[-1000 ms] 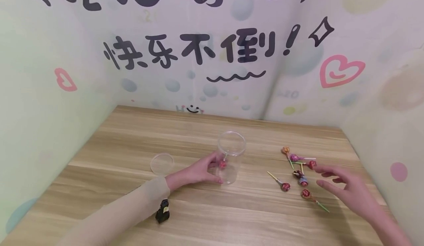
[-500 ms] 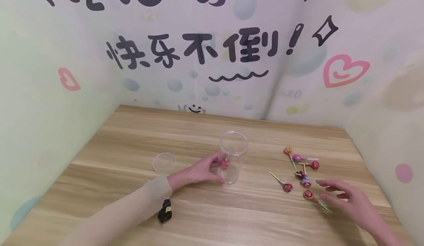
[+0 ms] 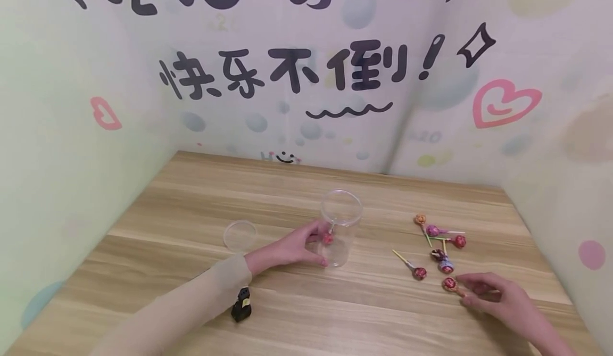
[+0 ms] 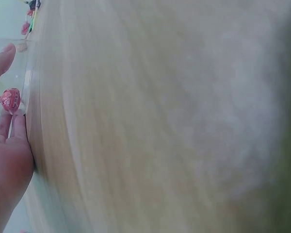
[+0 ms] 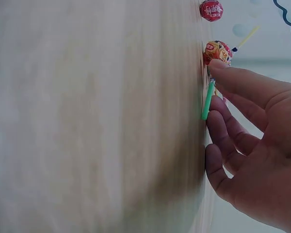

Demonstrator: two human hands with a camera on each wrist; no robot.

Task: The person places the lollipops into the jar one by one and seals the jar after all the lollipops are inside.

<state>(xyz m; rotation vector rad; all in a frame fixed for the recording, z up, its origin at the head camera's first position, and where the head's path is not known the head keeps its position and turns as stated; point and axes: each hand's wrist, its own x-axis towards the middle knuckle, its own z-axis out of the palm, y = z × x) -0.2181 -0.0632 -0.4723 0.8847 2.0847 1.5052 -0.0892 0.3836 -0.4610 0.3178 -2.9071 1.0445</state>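
A clear plastic jar [image 3: 341,228] stands upright near the table's middle, with one red-wrapped lollipop [image 3: 328,238] in it. My left hand [image 3: 292,247] grips the jar low on its left side; in the left wrist view the candy shows beside the fingers. On the right, my right hand [image 3: 503,297] is at an orange-and-red lollipop [image 3: 450,284] lying on the table. In the right wrist view, its thumb touches the candy's lower side and curved fingers lie around the green stick [image 5: 208,99]. Whether they pinch it is unclear.
Several other lollipops lie loose to the jar's right, among them a red one [image 3: 420,273] and a purple one [image 3: 433,231]. A clear round lid [image 3: 240,236] lies left of the jar. A small black object [image 3: 241,305] sits by the left sleeve. Walls [image 3: 354,143] border the table.
My right hand has come down and nearer to me, from beside the farther lollipops to the nearest one, whose stick it now covers. My left hand stays on the jar. The view has shifted slightly.
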